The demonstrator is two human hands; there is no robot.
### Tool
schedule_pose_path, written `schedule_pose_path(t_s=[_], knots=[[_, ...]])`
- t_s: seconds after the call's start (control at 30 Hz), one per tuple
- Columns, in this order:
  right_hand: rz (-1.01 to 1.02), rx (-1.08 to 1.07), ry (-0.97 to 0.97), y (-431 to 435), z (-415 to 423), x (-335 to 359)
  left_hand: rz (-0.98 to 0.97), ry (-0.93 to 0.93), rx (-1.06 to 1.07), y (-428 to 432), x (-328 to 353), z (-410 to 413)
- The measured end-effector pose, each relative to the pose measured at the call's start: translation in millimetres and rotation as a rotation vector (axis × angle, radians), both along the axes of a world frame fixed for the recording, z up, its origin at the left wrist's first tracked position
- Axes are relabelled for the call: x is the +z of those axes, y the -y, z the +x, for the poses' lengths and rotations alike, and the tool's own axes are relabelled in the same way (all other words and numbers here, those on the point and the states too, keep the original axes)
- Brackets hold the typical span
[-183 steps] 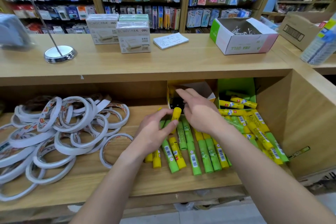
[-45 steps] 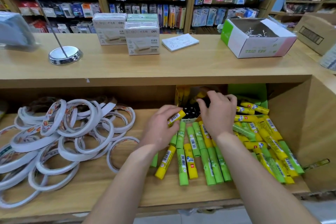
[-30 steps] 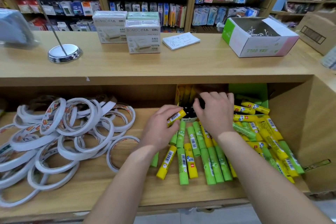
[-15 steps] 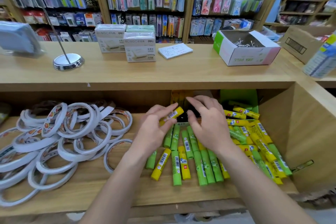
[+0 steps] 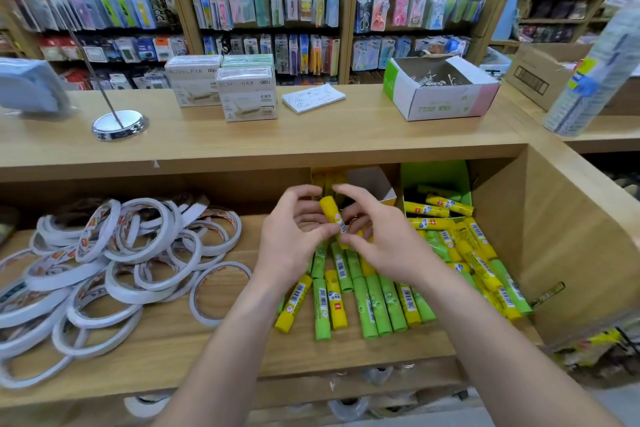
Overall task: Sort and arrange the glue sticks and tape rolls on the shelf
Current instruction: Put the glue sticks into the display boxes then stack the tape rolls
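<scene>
Stick stands nearly upright between our hands, above the shelf, top tipped toward the box just behind; our left hand and right hand both pinch its lower end; the right lies nearer the box, we judge.

Stationery shop: racks w/ pkgd goods

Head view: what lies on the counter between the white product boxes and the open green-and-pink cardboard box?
A flat white paper notepad with handwriting, shown in the head view.
</scene>
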State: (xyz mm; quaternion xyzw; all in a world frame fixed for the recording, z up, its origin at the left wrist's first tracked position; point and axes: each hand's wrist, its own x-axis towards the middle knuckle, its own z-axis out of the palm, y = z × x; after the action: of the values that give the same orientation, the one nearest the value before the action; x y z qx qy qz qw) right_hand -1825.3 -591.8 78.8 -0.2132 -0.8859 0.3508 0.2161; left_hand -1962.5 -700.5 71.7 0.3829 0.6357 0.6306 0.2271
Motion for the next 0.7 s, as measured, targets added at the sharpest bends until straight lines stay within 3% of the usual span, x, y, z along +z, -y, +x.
schedule_pose_path(t_s=[0.1,0.17,0.27,0.37,0.53,0.7], knots=[[0.045,0.045,0.042,0.2,-0.3,1.7,-0.046,-0.048,-0.005,6.5,1.8,-1.3],[0.1,-0.014,-0.012,-4.0,2.1,1.3,-0.133,-0.234,0.031,15.9,-2.9,-10.0],[0.179,-0.16,-0.077,-15.0,9.8,2.8,-0.39,-0.579,0.032,39.8,-10.3,-22.3],[0.147,-0.282,-0.148,-21.3,12.6,5.8,-0.671,-0.73,-0.073,59.5,-13.1,-20.6],[0.256,-0.422,-0.13,-31.8,1.0,-1.8,-0.789,-0.773,-0.122,59.6,-19.7,-14.3],[0.365,-0.494,-0.03,-38.9,-11.8,-8.6,-0.743,-0.587,-0.083,57.8,-23.9,-17.1]])
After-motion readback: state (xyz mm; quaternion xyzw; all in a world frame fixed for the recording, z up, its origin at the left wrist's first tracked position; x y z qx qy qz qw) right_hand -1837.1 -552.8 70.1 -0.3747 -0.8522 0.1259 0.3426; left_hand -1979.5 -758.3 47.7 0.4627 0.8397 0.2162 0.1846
